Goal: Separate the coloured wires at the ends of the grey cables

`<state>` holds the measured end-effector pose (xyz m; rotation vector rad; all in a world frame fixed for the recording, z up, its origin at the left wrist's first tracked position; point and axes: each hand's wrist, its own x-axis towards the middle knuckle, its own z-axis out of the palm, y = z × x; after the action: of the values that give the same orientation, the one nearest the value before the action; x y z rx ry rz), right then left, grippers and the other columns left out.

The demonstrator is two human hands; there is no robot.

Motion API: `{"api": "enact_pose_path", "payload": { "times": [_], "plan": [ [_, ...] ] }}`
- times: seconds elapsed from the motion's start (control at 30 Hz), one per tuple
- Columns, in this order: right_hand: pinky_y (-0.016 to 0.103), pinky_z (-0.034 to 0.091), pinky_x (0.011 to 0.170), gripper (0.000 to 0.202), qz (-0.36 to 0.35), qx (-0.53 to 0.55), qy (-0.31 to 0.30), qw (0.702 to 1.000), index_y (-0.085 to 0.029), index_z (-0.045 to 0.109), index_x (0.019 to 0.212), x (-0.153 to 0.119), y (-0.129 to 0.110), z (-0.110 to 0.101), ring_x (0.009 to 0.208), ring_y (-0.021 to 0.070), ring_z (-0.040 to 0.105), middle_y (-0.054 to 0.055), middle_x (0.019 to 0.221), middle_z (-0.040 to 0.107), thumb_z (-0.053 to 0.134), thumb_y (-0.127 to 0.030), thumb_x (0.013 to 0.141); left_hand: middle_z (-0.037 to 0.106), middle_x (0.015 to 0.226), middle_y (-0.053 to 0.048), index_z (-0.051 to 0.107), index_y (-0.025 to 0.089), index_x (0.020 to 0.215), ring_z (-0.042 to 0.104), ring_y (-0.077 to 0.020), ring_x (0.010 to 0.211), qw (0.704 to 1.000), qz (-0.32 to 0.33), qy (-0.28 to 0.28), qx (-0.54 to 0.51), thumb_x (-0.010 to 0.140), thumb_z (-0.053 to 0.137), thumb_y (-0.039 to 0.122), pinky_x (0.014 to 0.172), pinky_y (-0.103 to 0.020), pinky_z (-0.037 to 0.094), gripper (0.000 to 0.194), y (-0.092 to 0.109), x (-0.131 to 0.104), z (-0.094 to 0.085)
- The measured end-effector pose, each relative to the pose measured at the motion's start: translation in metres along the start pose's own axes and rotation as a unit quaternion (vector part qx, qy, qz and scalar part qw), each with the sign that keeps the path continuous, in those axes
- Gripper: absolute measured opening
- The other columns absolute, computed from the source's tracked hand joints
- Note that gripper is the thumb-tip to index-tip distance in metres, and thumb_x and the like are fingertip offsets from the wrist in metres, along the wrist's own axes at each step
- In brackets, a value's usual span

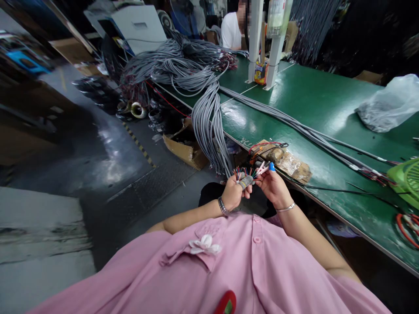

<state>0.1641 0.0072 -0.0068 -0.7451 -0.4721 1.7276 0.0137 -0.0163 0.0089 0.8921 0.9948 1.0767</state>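
Just beside my right hand point(275, 188), my left hand point(233, 192) clutches fanned coloured wires point(237, 173); right pinches a pale pink piece point(262, 168).

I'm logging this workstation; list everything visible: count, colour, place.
Table: one, green, right
Cables: many, grey, along table
Plastic bag: one, clear, on table
Slatted item: one, green, far right
Packet: one, yellow, on table
Wrapped block: one, brown, table edge
Open carton: one, brown, below table
Co-worker: one, white-clad, beyond table
Wires: several, multicoloured, centre
Background clutter: uncounted, dark, blurred
Shirt: one, pink, bottom
Left hand: one, bare, centre
Right hand: one, blue-tipped, centre
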Motion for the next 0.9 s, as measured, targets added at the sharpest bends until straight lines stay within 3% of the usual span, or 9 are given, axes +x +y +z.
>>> {"api": "enact_pose_path", "payload": {
  "times": [0.27,0.9],
  "plan": [
    [0.023,0.052,0.063,0.024,-0.011,0.038,0.017,0.999,-0.020,0.069,0.083,0.010,0.007,-0.004,0.063,0.0104,0.061,-0.001,0.076,0.070,0.076,-0.042,0.077,0.058,0.050,0.003,0.046,0.018,0.067,0.049,-0.0070,0.033,1.000,-0.011,0.014,0.010,0.071,0.072,0.052,0.033,-0.019,0.026,0.043,-0.003,0.002,0.001],
    [0.023,0.049,0.056,0.026,-0.037,0.036,0.039,0.998,-0.022,0.065,0.080,0.009,0.009,0.000,0.062,0.0108,0.060,-0.004,0.070,0.068,0.078,-0.043,0.074,0.059,0.051,0.002,0.053,0.015,0.069,0.049,-0.0068,0.033,0.999,-0.010,0.000,0.033,0.073,0.071,0.050,0.033,-0.018,0.025,0.039,-0.008,0.004,0.002]
  ]
}}
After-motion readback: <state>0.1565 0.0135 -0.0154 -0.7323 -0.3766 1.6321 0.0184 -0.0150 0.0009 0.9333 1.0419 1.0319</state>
